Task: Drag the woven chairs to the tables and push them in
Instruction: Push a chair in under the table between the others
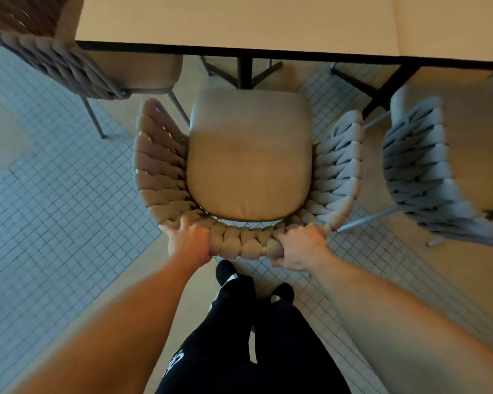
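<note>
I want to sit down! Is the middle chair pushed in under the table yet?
Not yet. The middle chair's whole seat cushion shows in front of the table edge; both hands, left hand and right hand, grip its backrest.

**Three woven chairs at the table**

The middle chair [248,155] stands upright facing the table [239,21], its tan seat cushion just short of the table's dark edge (not yet under it). Its curved back is thick grey-beige braided cord. A second chair [77,64] sits left, partly tucked under; a third chair [444,155] stands right, angled.
</note>
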